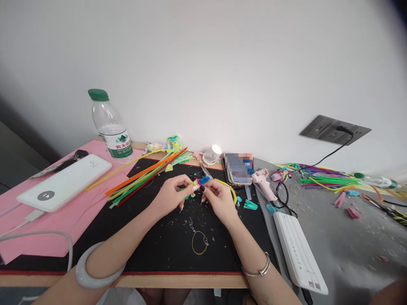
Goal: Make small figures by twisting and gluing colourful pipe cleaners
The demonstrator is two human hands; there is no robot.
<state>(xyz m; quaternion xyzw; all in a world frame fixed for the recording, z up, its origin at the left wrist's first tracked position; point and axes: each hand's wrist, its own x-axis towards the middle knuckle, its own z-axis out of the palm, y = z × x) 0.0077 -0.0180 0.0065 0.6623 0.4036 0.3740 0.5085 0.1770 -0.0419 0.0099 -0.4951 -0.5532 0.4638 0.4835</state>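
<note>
Over the black mat, my left hand and my right hand meet with fingers closed around a small pipe-cleaner piece. Blue, pink and yellow fuzz shows between the fingertips, which partly hide its shape. My left thumb and fingers pinch its yellow and pale end. At the blue end is the right hand, with a dark nail showing. Just behind my hands lie scissors, partly covered. A yellow pipe cleaner curves beside the right hand. Nearer me, a thin yellow rubber band rests on the mat.
Long pipe cleaners lie left of my hands, near a water bottle and a white power bank. A phone, a pink glue gun and another power bank are on the right. A paper cup lies behind.
</note>
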